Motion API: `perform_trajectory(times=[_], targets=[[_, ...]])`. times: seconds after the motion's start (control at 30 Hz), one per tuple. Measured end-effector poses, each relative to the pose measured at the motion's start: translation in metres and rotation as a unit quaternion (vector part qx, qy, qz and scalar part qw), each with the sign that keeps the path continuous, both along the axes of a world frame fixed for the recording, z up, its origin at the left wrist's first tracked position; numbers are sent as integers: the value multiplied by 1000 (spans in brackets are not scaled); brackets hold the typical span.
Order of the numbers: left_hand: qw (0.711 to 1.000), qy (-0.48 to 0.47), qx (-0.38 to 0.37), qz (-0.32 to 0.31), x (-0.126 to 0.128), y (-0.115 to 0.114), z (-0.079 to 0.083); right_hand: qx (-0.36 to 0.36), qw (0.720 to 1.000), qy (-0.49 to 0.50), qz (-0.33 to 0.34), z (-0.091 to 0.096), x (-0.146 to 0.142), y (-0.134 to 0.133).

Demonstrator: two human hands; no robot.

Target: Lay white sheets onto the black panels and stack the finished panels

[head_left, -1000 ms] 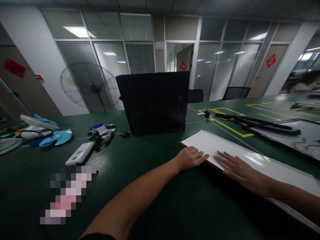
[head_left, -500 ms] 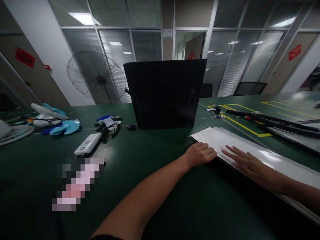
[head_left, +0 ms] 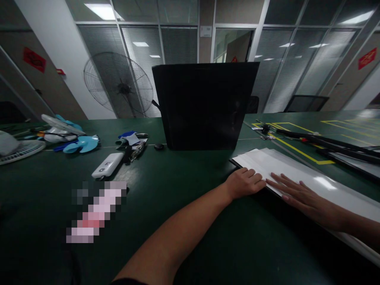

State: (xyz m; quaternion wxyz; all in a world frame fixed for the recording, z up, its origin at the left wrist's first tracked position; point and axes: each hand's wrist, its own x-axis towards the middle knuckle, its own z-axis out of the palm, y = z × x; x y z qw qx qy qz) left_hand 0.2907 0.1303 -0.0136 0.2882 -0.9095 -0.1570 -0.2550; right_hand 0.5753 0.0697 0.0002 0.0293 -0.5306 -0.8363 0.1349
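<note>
Left hand [head_left: 245, 183] nearer the right hand [head_left: 310, 202], fingers more curled, view tilted lower

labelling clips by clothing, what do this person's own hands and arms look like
The left hand and right hand are bare, with no gloves, rings or watch visible. The left forearm is bare up to a dark sleeve at the picture's bottom. The right forearm is bare; any sleeve is out of view.
</note>
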Motion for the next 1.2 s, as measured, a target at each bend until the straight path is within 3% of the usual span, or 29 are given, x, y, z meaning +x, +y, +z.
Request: perform_trajectory(times=[0.27, 0.53, 0.67, 0.8, 0.97, 1.07, 1.2], targets=[[1000, -17, -6, -22, 0, 1, -2, 1, 999, -13, -33, -2, 4, 12], [1000, 27, -2, -3, 2, 3, -3, -15, 996, -26, -83, -15, 39, 43], [998, 59, 22, 7, -6, -8, -1, -6, 996, -44, -84, -19, 60, 61], [996, 74, 7, 44, -40, -36, 8, -1, 998, -44, -49, -25, 71, 75], [979, 138, -75, 132, -115, -98, 26, 19, 999, -27, -36, -34, 69, 87], [950, 160, -165, 210, -158, -144, 26, 31, 999, 12, -35, -39, 77, 94], [895, 150, -271, 320, -197, -187, 10, 65, 994, 55, -63, -44, 93, 102]])
